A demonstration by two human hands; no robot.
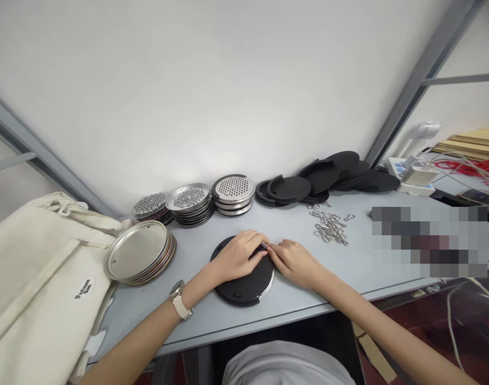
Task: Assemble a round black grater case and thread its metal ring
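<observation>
A black round disc [244,283] lies on the table in front of me, and a silvery rim shows along its right edge. My left hand [242,255] rests over this disc, thumb and fingers closed on a small metal snap hook [264,245] at the disc's upper right edge. From the right, my right hand [295,262] pinches at the same hook with its fingertips. Most of the hook is hidden by the fingers. Beyond my right hand is a loose heap of similar metal snap hooks [330,229].
Along the wall stand stacks of round metal grater plates [233,187] and a pile of black discs [320,176]. Plain metal discs [138,248] are stacked at left beside a cream bag [39,278]. A white device [416,174] stands at the right, near red cords [468,163].
</observation>
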